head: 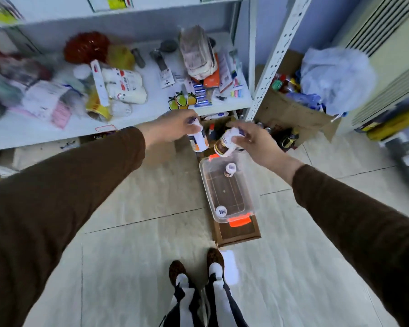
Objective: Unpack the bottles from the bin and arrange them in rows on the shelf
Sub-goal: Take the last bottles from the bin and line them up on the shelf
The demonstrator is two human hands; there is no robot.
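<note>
— What is seen closest, below?
— Two feet (pixel 198 267) are seen on the tiled floor (pixel 128 256).
— And the bottles?
— One bottle (pixel 198 139) is gripped by the left hand (pixel 172 126), another (pixel 226 143) by the right hand (pixel 253 138), both above the clear bin (pixel 248 197). Two more are left inside it.
— Beyond?
— A cluttered shelf (pixel 151 114) is seen.

The bin (pixel 232 197) is clear, glossy plastic with orange plastic clips. The bottles (pixel 200 140) look like smooth plastic with paper labels. The shelf (pixel 276 55) is white painted metal, the box (pixel 291 109) matt cardboard, the floor (pixel 139 256) smooth pale tile, the sleeves (pixel 64 197) matt brown cloth.
</note>
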